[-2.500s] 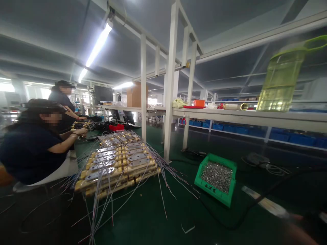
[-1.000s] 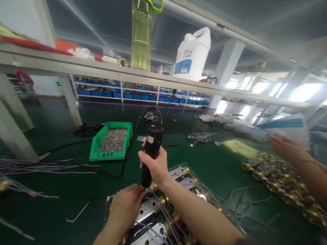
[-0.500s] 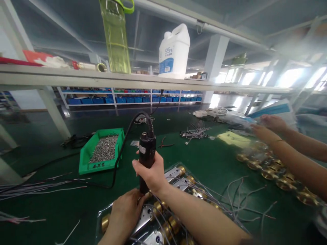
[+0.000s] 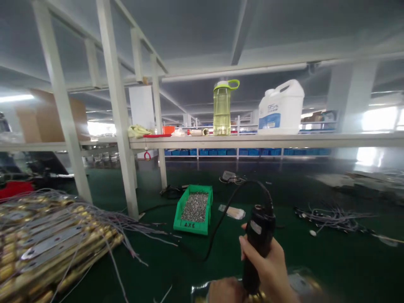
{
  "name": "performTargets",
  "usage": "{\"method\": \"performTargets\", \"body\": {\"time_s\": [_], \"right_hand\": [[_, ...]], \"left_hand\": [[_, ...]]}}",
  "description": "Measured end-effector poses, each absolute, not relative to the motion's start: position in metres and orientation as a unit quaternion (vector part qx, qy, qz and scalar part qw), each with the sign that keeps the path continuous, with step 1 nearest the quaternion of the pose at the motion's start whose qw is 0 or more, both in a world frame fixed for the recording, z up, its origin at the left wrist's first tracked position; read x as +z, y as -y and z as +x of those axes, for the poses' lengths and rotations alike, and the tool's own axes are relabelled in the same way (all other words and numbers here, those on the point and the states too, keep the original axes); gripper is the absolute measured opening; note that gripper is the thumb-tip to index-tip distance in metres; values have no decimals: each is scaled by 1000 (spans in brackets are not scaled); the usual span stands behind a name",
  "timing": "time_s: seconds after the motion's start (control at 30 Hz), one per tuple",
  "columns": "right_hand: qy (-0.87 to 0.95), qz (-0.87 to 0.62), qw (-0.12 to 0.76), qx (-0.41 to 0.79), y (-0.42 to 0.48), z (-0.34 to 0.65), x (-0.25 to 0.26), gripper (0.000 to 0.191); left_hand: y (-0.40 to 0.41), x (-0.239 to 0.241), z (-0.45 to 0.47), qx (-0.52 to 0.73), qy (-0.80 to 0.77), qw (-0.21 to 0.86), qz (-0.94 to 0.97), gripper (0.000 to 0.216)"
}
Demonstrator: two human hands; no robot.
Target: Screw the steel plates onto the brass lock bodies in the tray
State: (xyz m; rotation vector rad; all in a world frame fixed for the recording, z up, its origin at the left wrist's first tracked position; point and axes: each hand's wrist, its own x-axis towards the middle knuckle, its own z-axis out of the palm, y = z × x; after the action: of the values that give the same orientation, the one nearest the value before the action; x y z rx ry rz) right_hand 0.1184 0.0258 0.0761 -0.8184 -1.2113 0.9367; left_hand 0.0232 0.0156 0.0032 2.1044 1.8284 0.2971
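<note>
Low in the view, the right hand (image 4: 268, 263) grips a black corded screwdriver (image 4: 257, 248) upright, tip down, over a shiny workpiece at the bottom edge. Only part of the left hand (image 4: 225, 291) shows beside the tip, perhaps steadying; its grip cannot be told. A green screw bin (image 4: 194, 209) sits within reach on the green table (image 4: 331, 252).

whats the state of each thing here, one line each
right hand: closed around the electric screwdriver
electric screwdriver: held upright, cord looping off its top
left hand: low at the frame edge by the tool's tip, grip unclear
green bin: open, full of screws
green bottle: upright on the shelf, lid on
white jug: upright on the shelf, capped
brass parts: stacked at left, wires trailing
</note>
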Motion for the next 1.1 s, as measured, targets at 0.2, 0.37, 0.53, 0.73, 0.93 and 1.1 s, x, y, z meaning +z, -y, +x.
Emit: {"method": "performTargets", "body": {"time_s": [0.2,0.37,0.53,0.73,0.93,1.1], "right_hand": [[557,-377,628,391,-31,124,75,49],[565,-345,632,403,-30,123,79,43],[542,-324,646,428,-29,120,80,38],[533,-305,656,438,-30,120,77,36],[529,-302,653,450,-26,119,78,34],[519,-304,661,449,-26,118,77,34]], "left_hand": [[-6,5,24,139,-639,171,737,19],[0,11,23,131,-637,163,742,17],[2,7,19,124,-623,171,753,19],[3,3,11,113,-608,175,766,20],[2,6,3,107,-600,235,757,23],[4,6,0,114,-591,248,759,29]]}}
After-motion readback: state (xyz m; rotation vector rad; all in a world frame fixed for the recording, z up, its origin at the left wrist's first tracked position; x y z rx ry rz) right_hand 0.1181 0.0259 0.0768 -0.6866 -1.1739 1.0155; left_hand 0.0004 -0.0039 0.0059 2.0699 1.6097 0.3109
